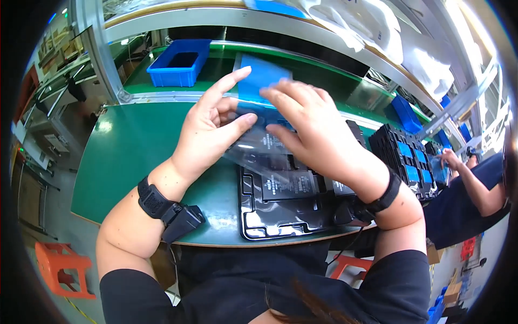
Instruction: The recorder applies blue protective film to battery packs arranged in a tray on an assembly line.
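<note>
A clear plastic film (253,144) with a blue part hangs between my hands above a black tray. My left hand (208,127) is at its left edge, index finger and thumb stretched out. The other fingers are curled at the film and appear to grip it. My right hand (318,127) is over the film's right side, thumb apart from the extended fingers, whose tips are blurred. Beneath them, the black plastic tray (247,216) holds several dark flat battery packs (290,186) with pale print. My forearms and the film cover part of the tray.
Green table (129,156) under the tray. A blue bin (174,75) stands behind on a green surface, below a shelf with plastic bags (361,27). Stacked black trays with blue squares (407,156) are on the right, near another person's arm (483,197). An orange stool (63,270) stands lower left.
</note>
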Available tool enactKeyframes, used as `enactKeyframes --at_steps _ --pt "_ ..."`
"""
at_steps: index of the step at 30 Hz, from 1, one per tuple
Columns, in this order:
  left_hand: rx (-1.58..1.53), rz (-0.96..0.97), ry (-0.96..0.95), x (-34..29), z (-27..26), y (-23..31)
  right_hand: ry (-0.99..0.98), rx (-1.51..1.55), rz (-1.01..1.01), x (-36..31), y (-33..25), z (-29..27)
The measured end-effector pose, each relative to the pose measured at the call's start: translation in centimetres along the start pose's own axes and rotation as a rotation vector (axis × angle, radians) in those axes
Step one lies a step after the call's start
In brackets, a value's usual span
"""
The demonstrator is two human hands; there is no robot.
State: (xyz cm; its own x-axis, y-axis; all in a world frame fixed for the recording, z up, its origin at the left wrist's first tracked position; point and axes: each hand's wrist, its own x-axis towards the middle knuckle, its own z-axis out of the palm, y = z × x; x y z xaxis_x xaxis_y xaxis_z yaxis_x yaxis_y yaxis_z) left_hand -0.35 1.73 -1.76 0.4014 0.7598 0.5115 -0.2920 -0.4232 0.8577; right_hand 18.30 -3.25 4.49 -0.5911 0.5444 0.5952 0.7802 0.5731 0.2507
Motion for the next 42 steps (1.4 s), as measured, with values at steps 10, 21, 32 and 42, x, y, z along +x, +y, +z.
enactKeyframes --at_steps 10,21,32,42 --pt "-0.17 -0.214 -0.086 0.5 -1.4 0.3 0.049 0.693 0.334 -1.5 0.4 1.9" --pt "-0.112 -0.361 -0.228 0.6 -1.3 0.7 0.226 0.935 0.52 -1.9 -0.1 2.3" --pt "0.402 -0.12 0.157 0.9 -2.6 0.4 0.335 1.018 0.759 -1.6 0.2 1.9" --pt "0.557 0.252 0.584 1.6 -4.9 -2.0 0.026 0.864 0.93 -1.7 1.9 1.4"
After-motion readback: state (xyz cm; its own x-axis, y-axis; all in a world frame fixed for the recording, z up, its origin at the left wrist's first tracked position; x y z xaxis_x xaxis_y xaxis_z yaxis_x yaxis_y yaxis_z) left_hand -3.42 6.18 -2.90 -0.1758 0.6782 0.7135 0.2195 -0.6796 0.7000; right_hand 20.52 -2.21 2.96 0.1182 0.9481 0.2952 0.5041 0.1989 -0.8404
